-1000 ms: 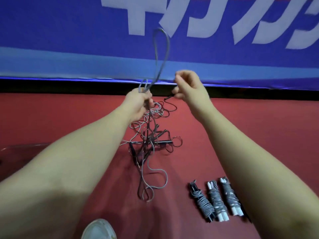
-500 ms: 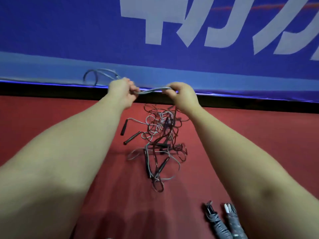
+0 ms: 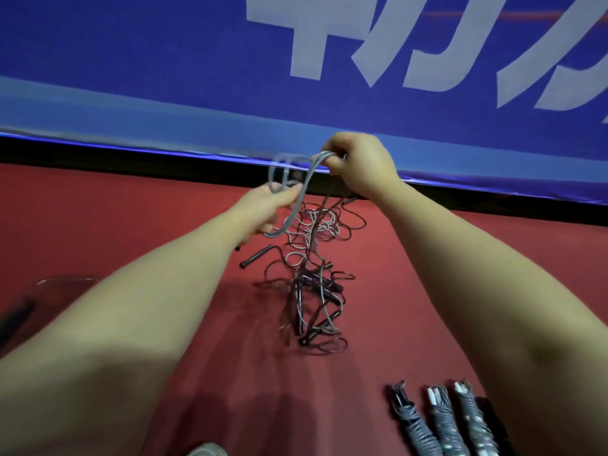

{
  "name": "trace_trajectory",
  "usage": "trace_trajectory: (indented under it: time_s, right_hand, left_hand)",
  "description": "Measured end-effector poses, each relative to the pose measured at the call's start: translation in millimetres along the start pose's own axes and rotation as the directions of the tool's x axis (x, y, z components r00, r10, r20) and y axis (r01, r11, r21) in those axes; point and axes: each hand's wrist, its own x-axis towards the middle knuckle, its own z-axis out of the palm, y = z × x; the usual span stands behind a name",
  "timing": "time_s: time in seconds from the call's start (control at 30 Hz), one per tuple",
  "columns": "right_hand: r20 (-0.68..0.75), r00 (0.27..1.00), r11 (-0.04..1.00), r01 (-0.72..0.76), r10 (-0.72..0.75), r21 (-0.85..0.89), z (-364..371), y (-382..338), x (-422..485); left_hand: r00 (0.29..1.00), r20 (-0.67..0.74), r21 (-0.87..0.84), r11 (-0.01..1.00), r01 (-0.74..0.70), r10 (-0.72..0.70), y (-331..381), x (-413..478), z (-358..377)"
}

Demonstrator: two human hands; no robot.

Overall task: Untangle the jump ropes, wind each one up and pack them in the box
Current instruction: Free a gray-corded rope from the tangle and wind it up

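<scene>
My right hand (image 3: 358,166) is raised at the far side, just in front of the blue banner (image 3: 164,77), with its fingers curled tight and pinching a bend of the grey jump rope (image 3: 304,189). From there the rope sweeps down and nearer to my left hand (image 3: 269,209), which grips it in a closed fist. A small loop stands up just above that fist.

Half a second ago both hands were level and a short stretch of rope ran almost straight between them, with the loop off to the left. Now the right hand is higher and farther, the left is lower, and the rope hangs in a curve.

The tangle (image 3: 312,281) of dark and pale ropes lies on the red floor (image 3: 131,225) below and between my hands, much where it was. One black handle (image 3: 256,256) pokes out on its left.

At the near right lie three wound bundles (image 3: 442,422) side by side (only two showed a moment ago). A clear box (image 3: 62,277) sits at the far left edge, and I cannot make out what is inside it. The toe of a shoe (image 3: 207,450) shows at the near edge.
</scene>
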Motion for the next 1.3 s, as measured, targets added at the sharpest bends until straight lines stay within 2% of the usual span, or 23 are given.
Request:
trace_trajectory:
  time_s: [0.07, 0.17, 0.2, 0.27, 0.4, 0.5, 0.57, 0.63, 0.67, 0.7, 0.73, 0.77, 0.8, 0.83, 0.87, 0.93, 1.0, 1.03, 1.07, 1.13, 1.17, 1.23, 1.3]
  right_hand:
    - [0.019, 0.999, 0.997, -0.040, 0.041, -0.069, -1, 4, -4]
    - [0.069, 0.996, 0.997, -0.053, 0.057, -0.056, -2, 5, -10]
    - [0.065, 0.996, 0.998, -0.056, 0.057, -0.014, -5, 1, -12]
    - [0.047, 0.998, 0.995, -0.040, 0.036, 0.087, -16, -12, -15]
    - [0.087, 0.992, 0.990, 0.083, -0.093, 0.111, -38, -44, -23]
    - [0.059, 0.986, 0.940, 0.133, -0.159, 0.314, -52, -44, -33]
    - [0.036, 0.998, 0.812, 0.015, -0.045, 0.584, -52, -25, -45]
    - [0.201, 0.972, 0.641, -0.231, 0.121, 0.732, -37, 2, -64]
    - [0.349, 0.925, 0.606, -0.365, 0.151, 0.707, -23, 13, -73]
    - [0.482, 0.864, 0.633, -0.455, 0.144, 0.626, -8, 20, -82]
    - [0.539, 0.829, 0.680, -0.483, 0.151, 0.551, 7, 23, -87]
    - [0.494, 0.852, 0.705, -0.458, 0.174, 0.541, 21, 24, -87]
    - [0.347, 0.913, 0.714, -0.388, 0.213, 0.583, 32, 19, -84]
    - [0.125, 0.952, 0.702, -0.291, 0.279, 0.649, 39, 13, -80]
    - [-0.102, 0.933, 0.690, -0.179, 0.346, 0.701, 42, 6, -78]
    - [-0.463, 0.785, 0.709, 0.043, 0.412, 0.704, 40, -1, -83]
    - [-0.614, 0.660, 0.731, 0.142, 0.433, 0.667, 40, 1, -96]
    - [-0.594, 0.668, 0.719, 0.124, 0.449, 0.683, 42, 4, -101]
    - [-0.497, 0.736, 0.683, 0.064, 0.460, 0.727, 43, 5, -104]
    - [-0.129, 0.906, 0.623, -0.168, 0.403, 0.764, 49, 8, -105]
    - [0.041, 0.938, 0.643, -0.268, 0.345, 0.717, 51, 8, -103]
    - [0.252, 0.934, 0.684, -0.358, 0.254, 0.636, 51, 0, -94]
    - [0.445, 0.872, 0.654, -0.460, 0.205, 0.601, 51, -12, -83]
  left_hand:
    - [0.989, 0.146, 0.042, 0.999, -0.034, 0.027, 0, -6, 9]
    - [0.945, 0.314, 0.091, 0.987, -0.131, 0.097, 4, -18, 23]
    - [0.944, 0.307, 0.177, 0.968, -0.177, 0.117, 5, -21, 29]
    - [0.970, 0.166, 0.299, 0.928, -0.221, 0.177, 4, -18, 39]
    - [0.980, -0.042, -0.030, 0.980, -0.197, 0.195, 19, -9, 53]
    - [0.993, -0.034, -0.092, 0.989, -0.120, 0.117, 36, -11, 57]
    - [0.995, -0.008, -0.198, 0.975, -0.099, 0.099, 47, -12, 54]
    - [0.994, -0.001, -0.292, 0.951, -0.103, 0.108, 61, -13, 50]
    - [0.993, 0.003, -0.306, 0.945, -0.114, 0.121, 69, -14, 48]
    - [0.990, 0.009, -0.281, 0.951, -0.132, 0.140, 77, -17, 48]
    - [0.987, 0.022, -0.227, 0.963, -0.148, 0.157, 85, -19, 49]
    - [0.985, 0.036, -0.176, 0.971, -0.162, 0.171, 91, -22, 50]
    - [0.983, 0.046, -0.157, 0.973, -0.171, 0.180, 97, -25, 53]
    - [0.983, 0.044, -0.172, 0.970, -0.171, 0.181, 104, -29, 54]
    - [0.983, 0.032, -0.203, 0.964, -0.171, 0.181, 110, -32, 54]
    - [0.983, -0.007, -0.262, 0.949, -0.177, 0.181, 125, -36, 48]
    - [0.983, -0.061, -0.344, 0.920, -0.186, 0.176, 140, -39, 39]
    - [0.982, -0.083, -0.378, 0.906, -0.189, 0.170, 146, -39, 34]
    - [0.982, -0.095, -0.397, 0.898, -0.189, 0.165, 151, -40, 31]
    - [0.985, -0.063, -0.426, 0.888, -0.170, 0.158, 157, -43, 28]
    - [0.987, -0.025, -0.450, 0.880, -0.152, 0.157, 159, -44, 27]
    - [0.986, 0.060, -0.492, 0.864, -0.106, 0.156, 161, -48, 29]
    - [0.982, 0.115, -0.502, 0.862, -0.070, 0.147, 162, -53, 30]
